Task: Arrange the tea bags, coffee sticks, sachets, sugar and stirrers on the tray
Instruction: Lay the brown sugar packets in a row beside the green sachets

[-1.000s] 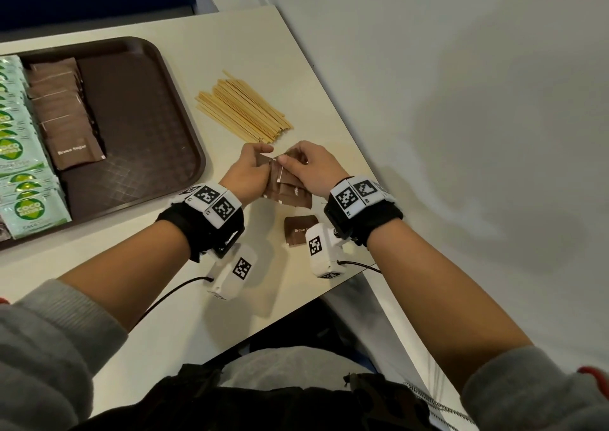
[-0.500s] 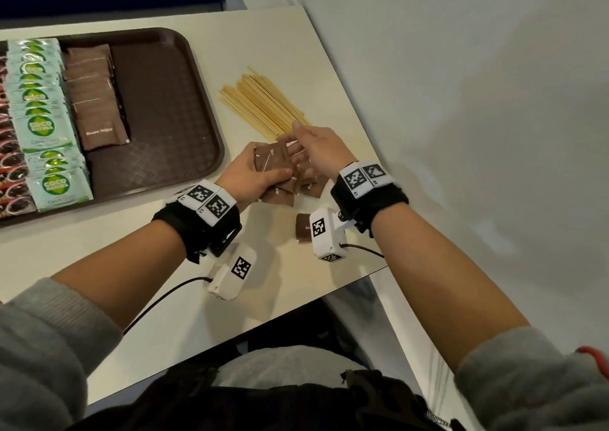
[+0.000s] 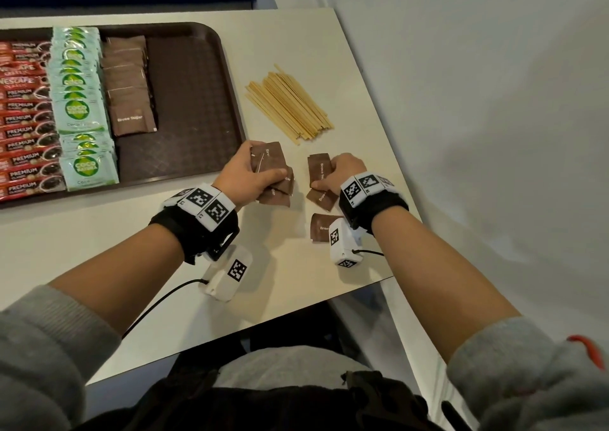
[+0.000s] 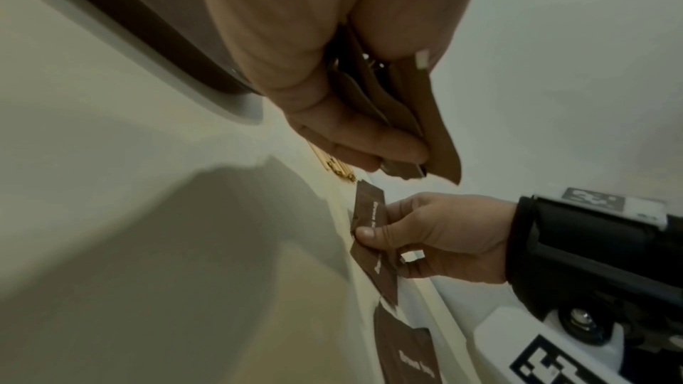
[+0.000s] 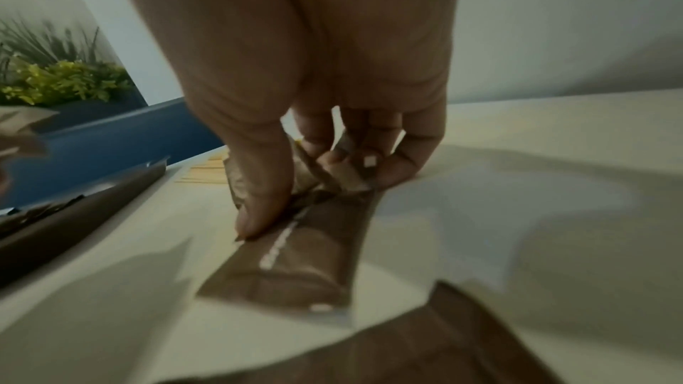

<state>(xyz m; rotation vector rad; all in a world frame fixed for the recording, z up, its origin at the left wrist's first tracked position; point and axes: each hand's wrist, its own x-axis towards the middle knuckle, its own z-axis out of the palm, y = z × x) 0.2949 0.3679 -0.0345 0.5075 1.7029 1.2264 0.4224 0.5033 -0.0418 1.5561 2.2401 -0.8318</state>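
Note:
My left hand (image 3: 250,176) grips a fanned stack of brown sugar sachets (image 3: 270,162) just off the brown tray's (image 3: 197,107) right front corner; the same stack (image 4: 414,116) hangs from its fingers in the left wrist view. My right hand (image 3: 342,175) pinches brown sugar sachets (image 3: 319,170) that lie on the table, thumb on top (image 4: 369,234). One more brown sachet (image 3: 321,227) lies by my right wrist. On the tray stand rows of red coffee sticks (image 3: 23,120), green sachets (image 3: 79,107) and brown sugar sachets (image 3: 128,91).
A pile of wooden stirrers (image 3: 290,104) lies on the white table (image 3: 296,35) right of the tray. The table's right edge runs close beside my right wrist, with a grey wall beyond. The tray's right half is bare.
My hands have drawn apart: the left carries the sachet stack left toward the tray, the right has dropped onto the sachets left on the table. The head view has swung left.

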